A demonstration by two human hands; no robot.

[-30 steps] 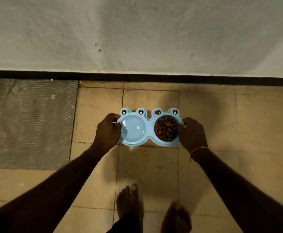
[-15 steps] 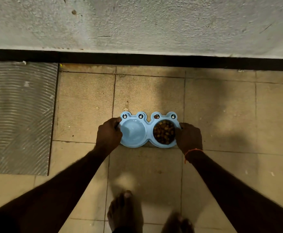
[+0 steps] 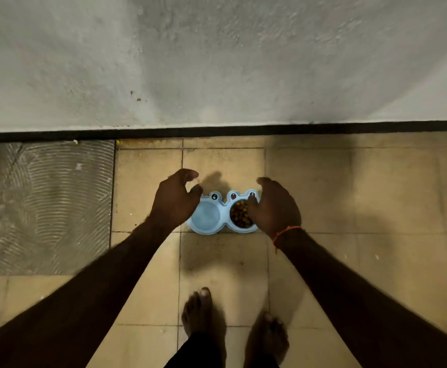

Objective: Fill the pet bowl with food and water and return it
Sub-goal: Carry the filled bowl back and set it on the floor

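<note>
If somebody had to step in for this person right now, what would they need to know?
Left hand: open, empty, raised beside the bowl's left end.
Right hand: open, empty, over the bowl's right end, hiding part of it.
Bowl: blue double bowl on the floor tiles, a little out from the wall.
Done: kibble is in the right cup. The left cup looks pale and smooth; whether it holds water I cannot tell.
Left: probably nothing except checking the water and pulling the hands away.
</note>
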